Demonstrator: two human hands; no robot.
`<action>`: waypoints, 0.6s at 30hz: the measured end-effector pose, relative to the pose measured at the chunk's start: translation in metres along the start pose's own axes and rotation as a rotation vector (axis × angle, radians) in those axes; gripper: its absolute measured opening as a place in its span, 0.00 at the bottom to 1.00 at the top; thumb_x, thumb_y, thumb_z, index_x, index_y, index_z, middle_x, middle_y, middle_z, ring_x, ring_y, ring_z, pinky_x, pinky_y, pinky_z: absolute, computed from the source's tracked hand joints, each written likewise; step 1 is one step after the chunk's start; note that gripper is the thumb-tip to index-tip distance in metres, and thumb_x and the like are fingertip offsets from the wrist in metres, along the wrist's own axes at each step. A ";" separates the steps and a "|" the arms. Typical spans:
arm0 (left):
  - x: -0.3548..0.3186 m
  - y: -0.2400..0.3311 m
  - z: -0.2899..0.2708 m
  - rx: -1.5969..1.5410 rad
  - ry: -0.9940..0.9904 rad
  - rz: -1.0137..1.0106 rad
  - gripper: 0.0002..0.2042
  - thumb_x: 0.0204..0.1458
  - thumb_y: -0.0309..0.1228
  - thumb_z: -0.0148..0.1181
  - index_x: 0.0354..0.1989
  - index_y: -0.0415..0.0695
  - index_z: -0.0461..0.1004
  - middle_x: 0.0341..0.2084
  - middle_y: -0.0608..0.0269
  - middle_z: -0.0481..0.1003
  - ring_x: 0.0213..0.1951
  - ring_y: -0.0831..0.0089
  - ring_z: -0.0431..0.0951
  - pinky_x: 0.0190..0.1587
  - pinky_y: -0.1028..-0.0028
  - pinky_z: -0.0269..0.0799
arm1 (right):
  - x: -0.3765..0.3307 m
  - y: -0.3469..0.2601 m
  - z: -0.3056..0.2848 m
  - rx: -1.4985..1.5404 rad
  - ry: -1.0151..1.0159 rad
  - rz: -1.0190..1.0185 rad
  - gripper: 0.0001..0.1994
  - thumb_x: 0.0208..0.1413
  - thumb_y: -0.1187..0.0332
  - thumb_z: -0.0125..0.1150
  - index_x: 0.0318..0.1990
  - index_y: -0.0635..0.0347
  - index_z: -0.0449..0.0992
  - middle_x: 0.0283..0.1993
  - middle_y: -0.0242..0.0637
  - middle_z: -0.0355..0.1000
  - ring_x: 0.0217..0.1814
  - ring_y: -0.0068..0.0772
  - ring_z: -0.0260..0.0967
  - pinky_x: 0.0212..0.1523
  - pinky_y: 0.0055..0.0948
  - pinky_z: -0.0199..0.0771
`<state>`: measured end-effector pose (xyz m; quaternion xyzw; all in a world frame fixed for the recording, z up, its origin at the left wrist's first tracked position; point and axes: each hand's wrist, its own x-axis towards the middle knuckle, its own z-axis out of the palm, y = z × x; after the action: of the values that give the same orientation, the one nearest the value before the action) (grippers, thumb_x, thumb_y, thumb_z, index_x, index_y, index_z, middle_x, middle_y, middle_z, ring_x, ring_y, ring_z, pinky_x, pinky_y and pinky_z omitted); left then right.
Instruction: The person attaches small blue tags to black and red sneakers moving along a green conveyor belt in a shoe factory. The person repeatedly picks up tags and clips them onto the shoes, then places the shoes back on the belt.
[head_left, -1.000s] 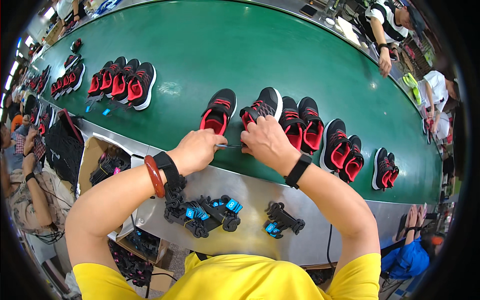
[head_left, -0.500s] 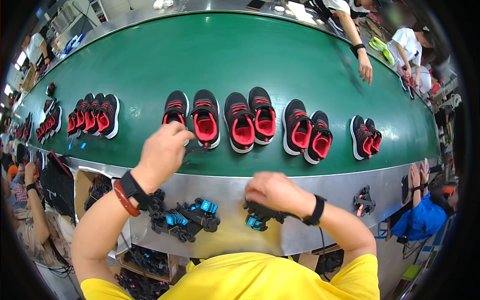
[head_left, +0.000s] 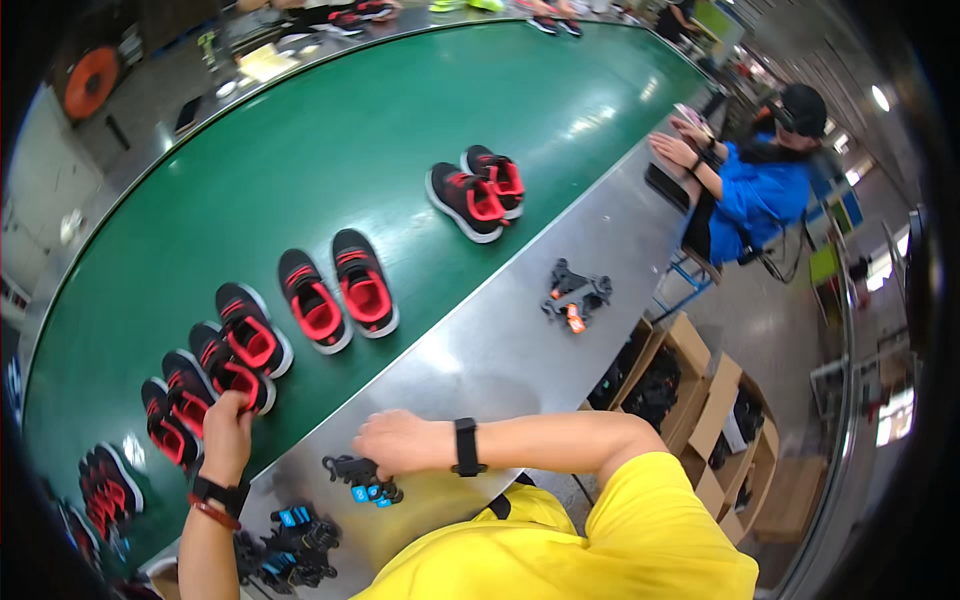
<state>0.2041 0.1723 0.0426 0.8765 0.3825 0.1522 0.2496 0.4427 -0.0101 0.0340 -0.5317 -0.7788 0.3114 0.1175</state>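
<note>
Pairs of black-and-red sneakers with white soles stand on a green belt. My left hand [head_left: 228,435] reaches to the belt's near edge, its fingers closed at the heel opening of one sneaker [head_left: 240,378]. That sneaker's mate [head_left: 254,330] stands just behind it. On the metal ledge, my right hand [head_left: 400,443] is closed over a small bunch of black plastic hangers [head_left: 350,468] with blue tags; its fingertips are partly hidden. A bigger pile of such hangers [head_left: 290,545] lies near my left forearm.
Another sneaker pair [head_left: 340,290] and a farther one [head_left: 478,195] stand to the right on the green belt [head_left: 400,110]. Black hangers with an orange tag [head_left: 575,295] lie on the metal ledge [head_left: 480,340]. Open cardboard boxes [head_left: 690,400] are below. A person in blue [head_left: 755,190] sits at right.
The view has turned to the right. My left hand has moved from the left pair to a sneaker of the neighbouring pair. My right hand stays at the small bunch of hangers.
</note>
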 end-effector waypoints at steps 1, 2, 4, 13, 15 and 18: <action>0.001 0.009 0.001 0.033 -0.006 0.048 0.08 0.43 0.16 0.61 0.34 0.37 0.73 0.30 0.47 0.75 0.35 0.48 0.77 0.38 0.61 0.72 | -0.002 0.004 0.001 0.030 0.050 0.007 0.14 0.35 0.64 0.73 0.27 0.62 0.77 0.28 0.47 0.75 0.37 0.52 0.75 0.37 0.47 0.75; -0.001 0.012 0.002 0.041 -0.009 0.064 0.09 0.43 0.15 0.60 0.33 0.37 0.73 0.29 0.47 0.75 0.34 0.49 0.77 0.38 0.62 0.72 | -0.002 0.006 0.002 0.061 0.015 0.040 0.14 0.38 0.62 0.71 0.28 0.63 0.76 0.30 0.46 0.75 0.39 0.53 0.74 0.38 0.47 0.73; -0.012 0.009 0.001 0.048 0.005 0.063 0.10 0.42 0.13 0.59 0.33 0.37 0.72 0.28 0.49 0.73 0.33 0.51 0.76 0.38 0.65 0.72 | 0.003 0.006 0.000 0.147 0.081 0.037 0.14 0.38 0.60 0.70 0.26 0.63 0.78 0.28 0.47 0.75 0.35 0.53 0.74 0.35 0.48 0.73; -0.023 0.008 -0.016 0.119 -0.008 0.111 0.07 0.50 0.21 0.54 0.37 0.42 0.75 0.35 0.53 0.76 0.38 0.49 0.78 0.39 0.59 0.74 | 0.035 -0.029 -0.064 0.918 -0.025 0.403 0.16 0.61 0.69 0.53 0.55 0.61 0.68 0.29 0.39 0.75 0.25 0.32 0.74 0.28 0.32 0.74; -0.031 0.008 -0.020 0.123 0.038 0.104 0.06 0.51 0.23 0.56 0.36 0.42 0.76 0.34 0.54 0.77 0.37 0.52 0.79 0.38 0.59 0.75 | 0.049 -0.033 -0.059 0.874 -0.013 0.337 0.20 0.64 0.71 0.49 0.63 0.60 0.61 0.30 0.35 0.73 0.22 0.22 0.71 0.23 0.26 0.73; -0.047 0.004 -0.026 0.124 0.075 0.074 0.05 0.51 0.24 0.57 0.35 0.42 0.76 0.34 0.55 0.77 0.35 0.53 0.79 0.37 0.60 0.76 | 0.069 -0.046 -0.057 0.865 -0.067 0.334 0.22 0.65 0.72 0.48 0.66 0.61 0.60 0.28 0.33 0.74 0.23 0.21 0.71 0.25 0.23 0.73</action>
<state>0.1639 0.1433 0.0632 0.8974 0.3677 0.1698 0.1748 0.4090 0.0611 0.0959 -0.5416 -0.4843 0.6395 0.2514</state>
